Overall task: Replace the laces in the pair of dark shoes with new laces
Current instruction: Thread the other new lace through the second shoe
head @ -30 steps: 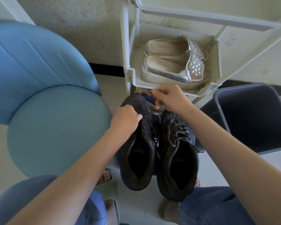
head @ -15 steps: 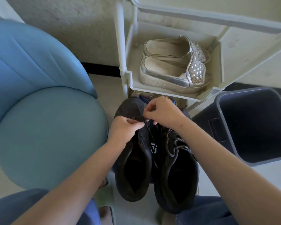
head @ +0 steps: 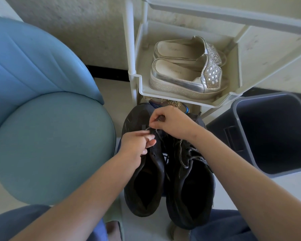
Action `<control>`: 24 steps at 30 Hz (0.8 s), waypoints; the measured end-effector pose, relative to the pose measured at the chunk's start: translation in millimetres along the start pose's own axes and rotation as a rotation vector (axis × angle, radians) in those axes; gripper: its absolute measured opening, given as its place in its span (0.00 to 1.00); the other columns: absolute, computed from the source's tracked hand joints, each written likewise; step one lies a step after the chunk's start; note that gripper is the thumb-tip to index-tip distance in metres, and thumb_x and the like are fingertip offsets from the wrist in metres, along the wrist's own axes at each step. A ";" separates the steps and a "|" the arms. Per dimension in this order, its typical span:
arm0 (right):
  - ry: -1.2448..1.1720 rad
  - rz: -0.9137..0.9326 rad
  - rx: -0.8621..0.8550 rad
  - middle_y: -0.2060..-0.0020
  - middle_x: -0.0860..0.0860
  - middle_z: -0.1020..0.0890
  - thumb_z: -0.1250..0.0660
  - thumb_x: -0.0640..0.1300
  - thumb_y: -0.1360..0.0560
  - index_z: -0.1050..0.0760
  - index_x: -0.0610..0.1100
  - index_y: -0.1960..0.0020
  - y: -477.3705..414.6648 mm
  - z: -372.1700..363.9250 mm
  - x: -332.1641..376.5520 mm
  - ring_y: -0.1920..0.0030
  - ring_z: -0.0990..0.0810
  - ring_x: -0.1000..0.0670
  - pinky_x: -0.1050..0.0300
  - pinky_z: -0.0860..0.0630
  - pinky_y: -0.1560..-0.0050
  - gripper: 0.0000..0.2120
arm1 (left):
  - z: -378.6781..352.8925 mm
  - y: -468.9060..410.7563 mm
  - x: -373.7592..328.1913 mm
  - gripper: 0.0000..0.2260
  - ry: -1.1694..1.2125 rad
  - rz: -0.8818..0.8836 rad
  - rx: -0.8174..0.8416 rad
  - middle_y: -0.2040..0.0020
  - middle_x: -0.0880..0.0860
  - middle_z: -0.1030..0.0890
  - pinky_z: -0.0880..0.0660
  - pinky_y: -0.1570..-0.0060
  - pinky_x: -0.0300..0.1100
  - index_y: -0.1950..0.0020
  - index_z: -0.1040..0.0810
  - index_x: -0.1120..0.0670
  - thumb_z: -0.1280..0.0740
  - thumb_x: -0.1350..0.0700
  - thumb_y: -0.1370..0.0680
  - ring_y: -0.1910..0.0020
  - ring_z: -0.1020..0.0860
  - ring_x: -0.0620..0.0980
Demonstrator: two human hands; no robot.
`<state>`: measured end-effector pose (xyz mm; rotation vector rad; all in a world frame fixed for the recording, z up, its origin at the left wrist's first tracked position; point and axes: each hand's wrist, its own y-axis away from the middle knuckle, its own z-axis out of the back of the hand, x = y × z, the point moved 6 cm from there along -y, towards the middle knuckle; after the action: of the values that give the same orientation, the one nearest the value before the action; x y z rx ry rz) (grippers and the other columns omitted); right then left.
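Right hand (head: 172, 121) and left hand (head: 136, 145) pinch the lace (head: 150, 128).

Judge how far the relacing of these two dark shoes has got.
Done: the left black shoe shows bare upper eyelets. In hand: the right hand pinches its thin grey lace near the toe while the left hand holds the shoe. Left: the right black shoe is laced; no new laces visible.
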<state>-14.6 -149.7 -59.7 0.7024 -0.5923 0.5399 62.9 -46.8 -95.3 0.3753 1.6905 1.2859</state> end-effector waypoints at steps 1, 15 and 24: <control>-0.038 0.019 0.015 0.65 0.59 0.21 0.32 0.43 0.25 0.22 0.51 0.59 0.5 -1.1 2.4 0.64 0.24 0.59 0.57 0.24 0.51 0.05 | -0.2 -0.8 0.8 0.07 0.020 0.013 -0.001 0.66 0.53 0.22 0.45 0.87 0.29 0.54 0.21 0.57 0.34 0.68 0.24 0.83 0.27 0.39; 0.191 -0.101 -0.108 0.62 0.58 0.22 0.32 0.49 0.24 0.21 0.49 0.54 5.2 23.8 -20.4 0.60 0.24 0.57 0.57 0.29 0.58 0.04 | 0.9 5.1 3.3 0.09 0.069 -0.054 0.026 0.62 0.54 0.21 0.41 0.85 0.29 0.57 0.22 0.57 0.36 0.69 0.23 0.79 0.23 0.39; 0.275 -0.102 -0.073 0.60 0.55 0.21 0.33 0.49 0.24 0.20 0.50 0.56 1.0 4.8 -14.9 0.55 0.21 0.51 0.56 0.29 0.57 0.05 | 1.8 4.1 4.7 0.08 0.017 -0.099 0.000 0.60 0.51 0.20 0.38 0.84 0.28 0.55 0.21 0.54 0.35 0.67 0.23 0.78 0.23 0.36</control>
<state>-27.2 -156.4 -66.1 0.5745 -0.3159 0.5067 60.8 -40.8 -94.1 0.2778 1.7016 1.2202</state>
